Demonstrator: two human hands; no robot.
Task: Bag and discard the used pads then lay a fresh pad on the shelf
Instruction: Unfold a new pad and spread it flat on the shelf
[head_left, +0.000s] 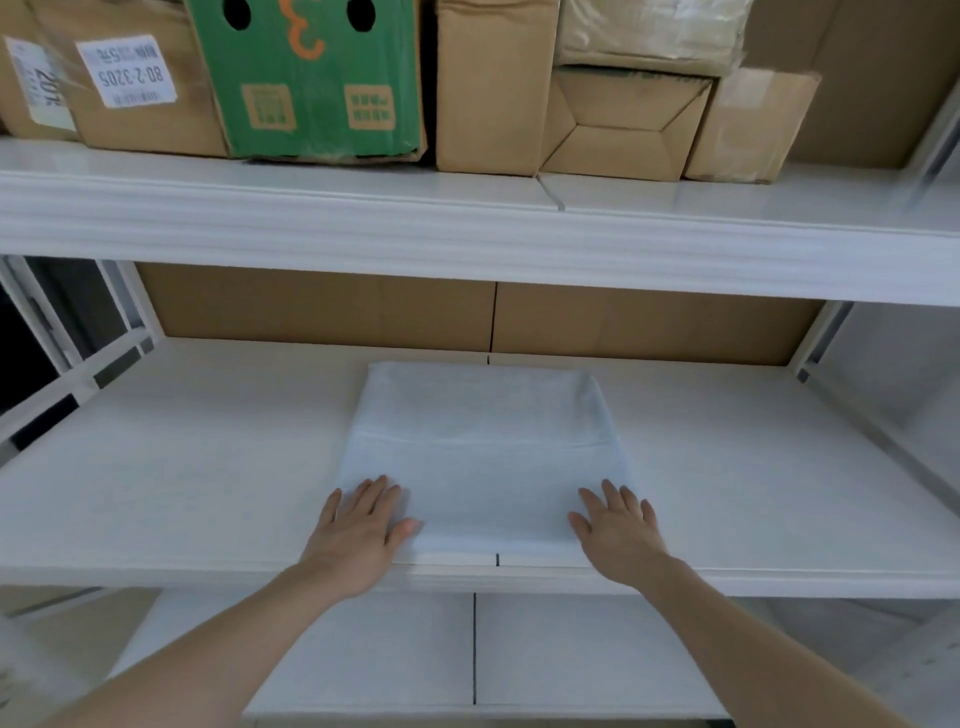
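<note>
A pale blue pad (485, 457) lies flat on the white middle shelf (182, 467), with a crease running across it about halfway back. My left hand (363, 525) rests flat on the pad's near left corner, fingers straight and spread. My right hand (618, 525) presses flat on the near right corner in the same way. Neither hand grips anything. No used pads or bag are in view.
The upper shelf (467, 228) holds several cardboard boxes, among them a green box (311, 78) and a labelled brown box (130, 78). Brown cardboard (467, 317) backs the middle shelf. A lower white shelf (571, 649) shows between my forearms. Shelf uprights stand at both sides.
</note>
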